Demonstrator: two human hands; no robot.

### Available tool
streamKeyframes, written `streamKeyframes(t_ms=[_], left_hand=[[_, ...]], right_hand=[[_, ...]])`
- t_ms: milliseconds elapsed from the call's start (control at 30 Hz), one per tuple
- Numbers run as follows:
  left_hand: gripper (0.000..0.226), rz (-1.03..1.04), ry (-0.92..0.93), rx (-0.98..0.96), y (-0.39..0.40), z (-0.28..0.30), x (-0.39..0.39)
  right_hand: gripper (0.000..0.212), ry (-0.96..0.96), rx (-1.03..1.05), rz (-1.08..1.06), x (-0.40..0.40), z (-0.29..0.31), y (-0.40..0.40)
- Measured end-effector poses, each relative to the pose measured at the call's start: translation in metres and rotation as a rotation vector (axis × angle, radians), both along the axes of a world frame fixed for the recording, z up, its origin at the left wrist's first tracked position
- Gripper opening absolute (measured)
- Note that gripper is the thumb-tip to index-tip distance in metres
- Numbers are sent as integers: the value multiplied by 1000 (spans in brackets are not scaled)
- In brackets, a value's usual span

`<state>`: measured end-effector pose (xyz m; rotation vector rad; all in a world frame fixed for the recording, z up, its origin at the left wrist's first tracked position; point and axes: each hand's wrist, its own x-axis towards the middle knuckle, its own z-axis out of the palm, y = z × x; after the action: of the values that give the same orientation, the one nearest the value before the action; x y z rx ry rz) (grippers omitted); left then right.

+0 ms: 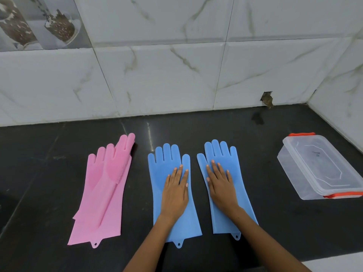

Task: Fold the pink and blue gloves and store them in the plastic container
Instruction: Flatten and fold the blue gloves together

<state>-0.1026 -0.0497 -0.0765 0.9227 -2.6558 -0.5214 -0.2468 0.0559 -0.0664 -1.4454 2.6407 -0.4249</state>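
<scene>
Both grips flat and released: your left hand (175, 190) lies palm down, fingers spread, on the left blue glove (172, 193), and your right hand (221, 184) lies the same way on the right blue glove (225, 185). Nothing grasped, just pressing on the palm areas.

Blue gloves lie flat side by side on the black tabletop (49, 193), fingers pointing to the wall (157, 75), cuffs toward you, a narrow strip of tabletop between them, not touching. Each cuff ends in a small hanging tab with a hole. Both unfolded.

Pink gloves (102, 191) sit left of the blue pair, near but apart. They are stacked, one over the other, the top one skewed so its fingers reach further toward the wall than the lower one's. Bristles show along the top glove's right edge. One hanging tab shows at the cuff end. Unfolded too.

Container (320, 167) sits well to the right, near the corner where the side wall meets the back wall. Clear plastic, rectangular, clear lid on, orange clips at both short ends. Looks empty through the lid, hard to be sure.

Chipped hole (267, 99) in the tile at the tabletop line, behind and right of the blue gloves.
</scene>
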Motion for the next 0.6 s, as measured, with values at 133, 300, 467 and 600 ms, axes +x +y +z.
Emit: streamKeyframes(t_ms=[133,300,467,600], left_hand=[[47,40,93,96,2,10,-4],[33,44,233,49,12,43,-48],[20,-119,284,219,45,70,-121],[22,-150,128,267,62,73,-157]], right_hand=[[44,-123,-247,-89,-4,17,22],[34,-178,-240,-360,-17,27,84],[31,-279,-194,-435,-17,43,117],[24,-356,-165,-449,-18,50,116]])
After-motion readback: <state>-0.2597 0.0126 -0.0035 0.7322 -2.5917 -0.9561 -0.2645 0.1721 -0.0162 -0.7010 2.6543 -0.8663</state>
